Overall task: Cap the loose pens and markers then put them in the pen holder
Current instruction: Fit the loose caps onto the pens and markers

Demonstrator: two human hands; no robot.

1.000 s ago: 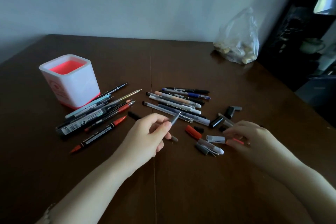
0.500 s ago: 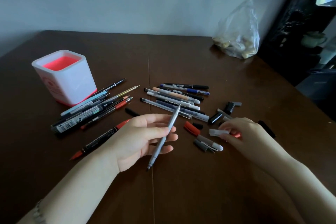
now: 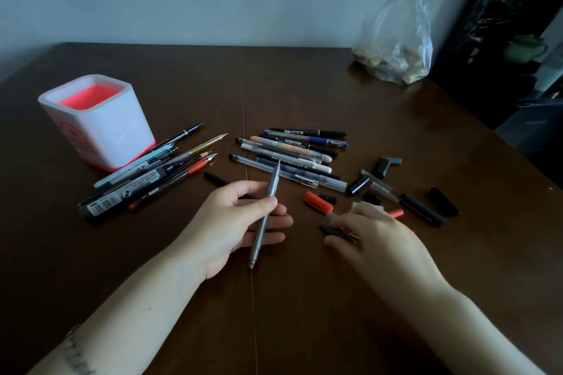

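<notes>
Grey pen (image 3: pixel 261 234) is held in the left grip (image 3: pixel 225 222), laid across the fingers and pinned by the thumb near mid-barrel, with its bare tip pointing back past the heel of the palm. It is judged light, stiff and smooth, so a roll or slip is likely. The hold is best kept at mid-barrel, with the tip end left free for a cap. Just to the right, the right grip (image 3: pixel 374 234) is curled down over the scattered caps. A dark cap (image 3: pixel 330 228) looks pinched between its thumb and forefinger, though whether it has been lifted off the counter (image 3: pixel 304 313) cannot be told. Small and light, that cap should be taken by its sides, mouth left clear. A red cap (image 3: pixel 318 201) lies just beyond those fingers. The pen holder (image 3: pixel 122 137) stands well beyond the left grip, off to its left, with loose pens (image 3: pixel 292 155) spread between.
</notes>
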